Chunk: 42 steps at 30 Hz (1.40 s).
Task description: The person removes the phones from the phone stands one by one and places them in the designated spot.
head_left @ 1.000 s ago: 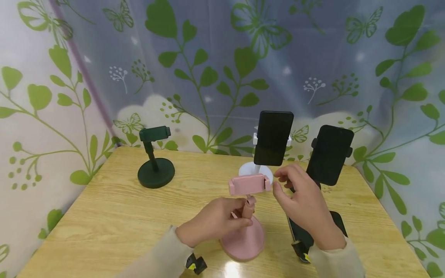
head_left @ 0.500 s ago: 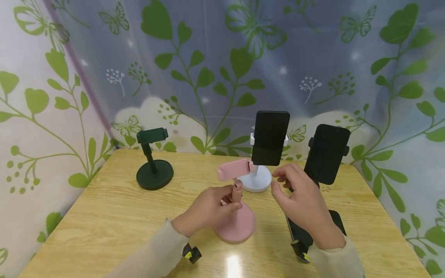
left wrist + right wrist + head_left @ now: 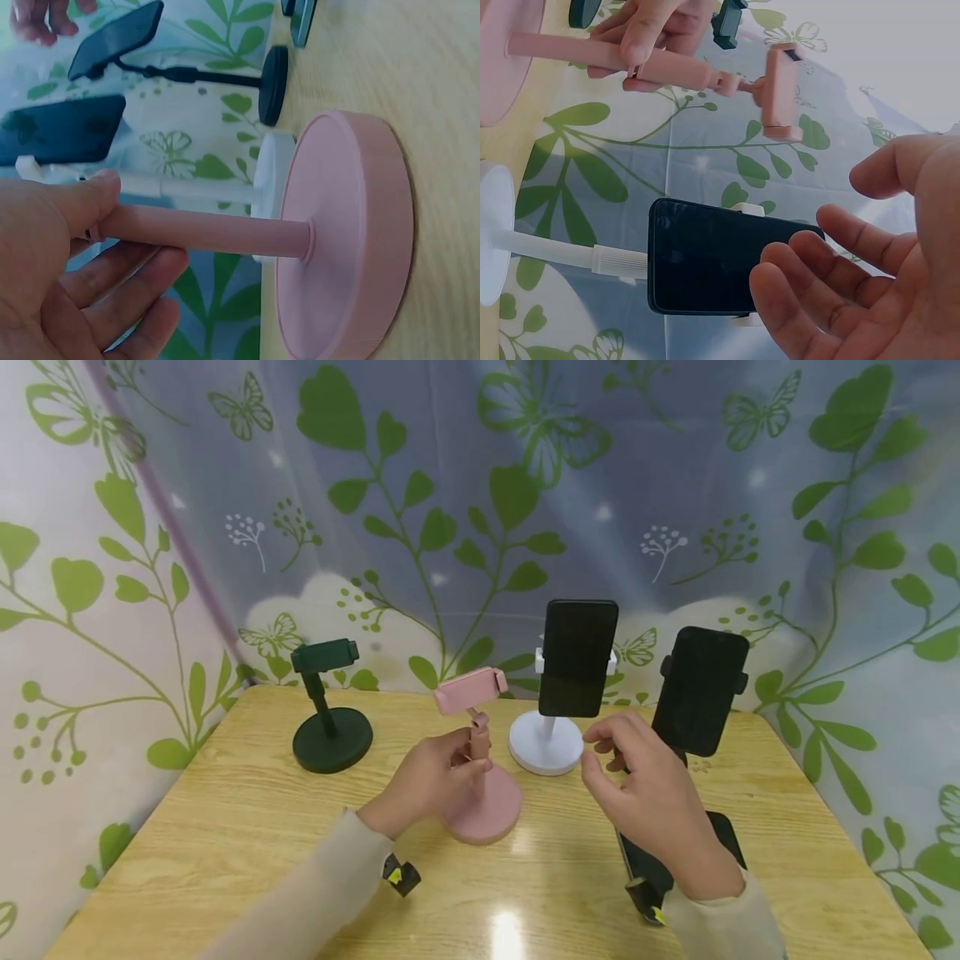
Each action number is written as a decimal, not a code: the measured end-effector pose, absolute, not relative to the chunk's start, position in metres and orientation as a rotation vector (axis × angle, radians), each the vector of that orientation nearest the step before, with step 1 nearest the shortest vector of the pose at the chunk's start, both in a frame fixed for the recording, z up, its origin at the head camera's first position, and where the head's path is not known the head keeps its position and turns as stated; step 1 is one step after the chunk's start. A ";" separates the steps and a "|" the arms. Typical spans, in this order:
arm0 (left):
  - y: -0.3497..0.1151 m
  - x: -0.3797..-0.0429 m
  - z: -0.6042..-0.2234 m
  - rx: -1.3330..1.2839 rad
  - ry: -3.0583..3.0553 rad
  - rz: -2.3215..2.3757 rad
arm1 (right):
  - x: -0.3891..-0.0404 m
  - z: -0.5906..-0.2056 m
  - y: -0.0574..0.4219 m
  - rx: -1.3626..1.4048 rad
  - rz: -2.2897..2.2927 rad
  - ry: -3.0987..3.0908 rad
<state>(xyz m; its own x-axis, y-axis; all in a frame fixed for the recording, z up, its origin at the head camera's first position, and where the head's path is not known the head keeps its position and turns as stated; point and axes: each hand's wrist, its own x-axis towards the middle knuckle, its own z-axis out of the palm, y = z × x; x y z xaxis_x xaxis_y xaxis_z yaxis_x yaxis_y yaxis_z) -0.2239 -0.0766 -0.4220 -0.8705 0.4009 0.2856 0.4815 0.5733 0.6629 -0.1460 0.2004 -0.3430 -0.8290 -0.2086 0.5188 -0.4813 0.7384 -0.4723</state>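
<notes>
Four phone stands share the table (image 3: 187, 835), and the pink phone stand (image 3: 478, 743) is the one in the person's grasp: the left hand (image 3: 420, 781) pinches its post (image 3: 217, 231) between thumb and fingers, high up and well clear of the base (image 3: 487, 812). It stands upright or nearly so, left of the white stand (image 3: 543, 752); whether the base bears fully on the wood, the pictures do not settle. The right hand (image 3: 648, 789) holds nothing, its fingers loosely bent beside that white stand.

The pink piece looks like rigid plastic, probably light, with much of its weight likely low in the thick disc. Its smooth surface could let the post turn in a loose pinch, so the wider upper sleeve seems the sound place to grip. The narrow joint (image 3: 724, 82) under the clamp (image 3: 468, 691) looks like the weak point and may swivel if pushed.

Shapes repeat around it: round disc, slim tube, bracket-like head. The white stand has a ribbed collar (image 3: 619, 262) and carries a glossy dark phone (image 3: 579, 657); the black stand (image 3: 199, 75) carries another; the dark green stand (image 3: 320, 697) has a bare clamp. Behind hangs a creased cloth (image 3: 450, 410) printed with leaves and butterflies, above pale, streaky wood grain
</notes>
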 end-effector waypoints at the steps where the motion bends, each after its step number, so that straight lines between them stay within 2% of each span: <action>1: -0.078 -0.227 -0.422 -0.735 -2.706 -1.181 | -0.146 -0.343 0.200 0.527 0.850 -2.501; 14: -0.089 -0.272 -0.417 -0.483 -2.782 -1.221 | -0.142 -0.341 0.203 0.557 0.851 -2.477; 25: -0.100 -0.297 -0.411 -0.484 -2.830 -1.220 | -0.141 -0.339 0.205 0.563 0.848 -2.467; 42: -0.104 -0.308 -0.415 -0.394 -2.840 -1.305 | -0.137 -0.336 0.204 0.568 0.840 -2.461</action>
